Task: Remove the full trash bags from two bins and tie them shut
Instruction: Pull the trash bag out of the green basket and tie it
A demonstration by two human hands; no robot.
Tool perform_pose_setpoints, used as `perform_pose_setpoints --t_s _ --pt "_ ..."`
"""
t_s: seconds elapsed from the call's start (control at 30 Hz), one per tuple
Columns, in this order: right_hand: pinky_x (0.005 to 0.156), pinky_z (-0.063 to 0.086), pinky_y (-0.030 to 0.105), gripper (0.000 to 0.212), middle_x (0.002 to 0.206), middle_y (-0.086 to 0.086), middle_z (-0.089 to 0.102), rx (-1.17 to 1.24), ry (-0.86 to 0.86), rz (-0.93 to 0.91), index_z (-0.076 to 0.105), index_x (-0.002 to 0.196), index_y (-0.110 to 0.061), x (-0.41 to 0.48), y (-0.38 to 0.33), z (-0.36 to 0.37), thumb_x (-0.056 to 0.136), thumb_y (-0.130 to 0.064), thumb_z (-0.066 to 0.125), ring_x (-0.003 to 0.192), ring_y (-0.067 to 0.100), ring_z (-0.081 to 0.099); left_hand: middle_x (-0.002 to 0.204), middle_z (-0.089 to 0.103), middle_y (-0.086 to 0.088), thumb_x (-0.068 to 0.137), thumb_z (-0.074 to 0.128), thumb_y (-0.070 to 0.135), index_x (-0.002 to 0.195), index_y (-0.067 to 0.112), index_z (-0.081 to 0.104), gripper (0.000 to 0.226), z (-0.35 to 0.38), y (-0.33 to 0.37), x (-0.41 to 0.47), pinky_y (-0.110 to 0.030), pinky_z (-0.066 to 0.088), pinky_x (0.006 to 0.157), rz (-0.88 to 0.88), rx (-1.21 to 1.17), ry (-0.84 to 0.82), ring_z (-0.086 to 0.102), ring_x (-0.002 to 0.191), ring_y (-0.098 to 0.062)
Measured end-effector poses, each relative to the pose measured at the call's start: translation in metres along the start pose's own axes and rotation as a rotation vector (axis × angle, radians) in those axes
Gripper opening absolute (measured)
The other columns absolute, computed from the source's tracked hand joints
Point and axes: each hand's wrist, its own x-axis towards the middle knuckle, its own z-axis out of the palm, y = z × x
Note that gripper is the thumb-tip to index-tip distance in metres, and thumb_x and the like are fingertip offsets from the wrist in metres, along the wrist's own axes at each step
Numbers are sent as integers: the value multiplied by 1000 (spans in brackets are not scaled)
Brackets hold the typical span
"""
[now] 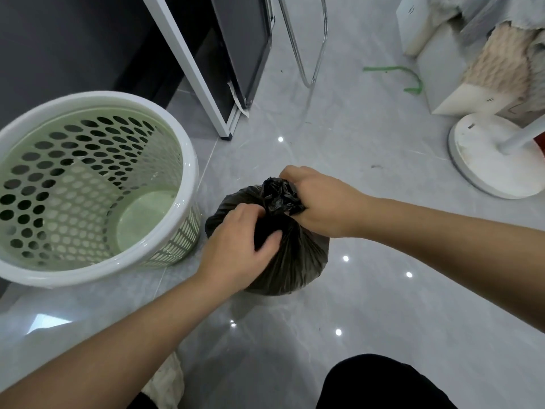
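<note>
While the right hand [320, 199] curls its fingers round the bunched neck [280, 194] of the black trash bag [298, 264], the left hand [236, 246] pinches the plastic just below, thumb and fingers closed on it. Bag sits on grey tile floor [383, 305] under both hands. Just left of the fingers: green perforated bin [190, 163], white rim. Well right: white round stand base [483, 163].

Head view, wide-angle. The lens looks steeply down and slightly forward at the floor [368, 172], from above the person's own forearms. The left hand [239, 255] and right hand [321, 199] meet on the bag [295, 261] near frame centre, at close range. The bin [188, 160] fills the left margin and a round base [477, 160] lies at the right.
</note>
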Motion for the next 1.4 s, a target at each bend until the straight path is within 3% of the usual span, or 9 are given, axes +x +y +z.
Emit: perform_pose_setpoints --t_s 0.13,0.23,0.47,0.67,0.83,1.0,1.17,1.27,1.4 --pt "81 45 34 11 90 4 60 69 -14 -5 55 90 -9 7 5 5 90 -20 51 91 24 57 120 47 3 73 61 53 128 16 43 69 7 -9 -5 -37 43 91 10 223 -97 47 114 -19" --pt "73 36 31 24 69 3 52 -8 -21 3 46 73 -9 7 6 7 92 -24 49 78 28 54 119 51 -1 74 65 33 124 16 47 56 5 -17 -3 -39 44 89 -20 268 -25 51 111 -24" --pt "77 44 31 18 94 5 58 170 3 37 54 98 -5 8 8 5 92 -23 52 88 23 56 92 53 11 79 58 48 100 23 50 34 -8 -6 -6 -29 40 66 -64 112 4 53 84 -12" --pt "60 38 32 39 66 1 47 70 -74 137 40 63 -15 8 7 4 94 -38 47 66 24 48 111 52 2 74 66 34 115 17 50 47 -2 -8 -3 -33 44 78 -17 259 -56 54 102 -21" --pt "79 46 34 23 98 3 55 141 -26 50 50 101 -12 10 3 4 90 -32 55 92 21 53 102 53 0 78 52 29 104 14 53 30 -5 -7 -3 -39 47 77 17 210 77 53 93 -22" --pt "54 38 29 40 63 1 47 54 -78 94 40 61 -16 13 -2 1 95 -37 47 60 20 45 111 51 2 75 60 40 115 17 51 47 -4 -12 -2 -36 39 86 5 319 40 52 105 -21" --pt "62 37 25 21 80 -2 51 134 -29 66 49 91 -10 18 1 1 93 -30 54 80 18 50 109 51 1 78 52 46 114 17 50 46 -9 -12 0 -39 42 86 -49 260 90 53 103 -22" --pt "51 32 23 33 69 6 51 115 -68 72 49 72 -7 17 -1 2 96 -29 49 65 19 45 112 51 5 73 50 63 117 21 46 61 -6 -12 -4 -45 38 99 -55 291 10 52 107 -17" --pt "53 36 26 39 64 4 47 68 -64 94 44 65 -8 17 0 6 95 -32 49 63 22 45 109 54 0 78 58 40 116 16 49 45 -5 -17 -5 -45 41 95 -48 295 62 57 102 -25"
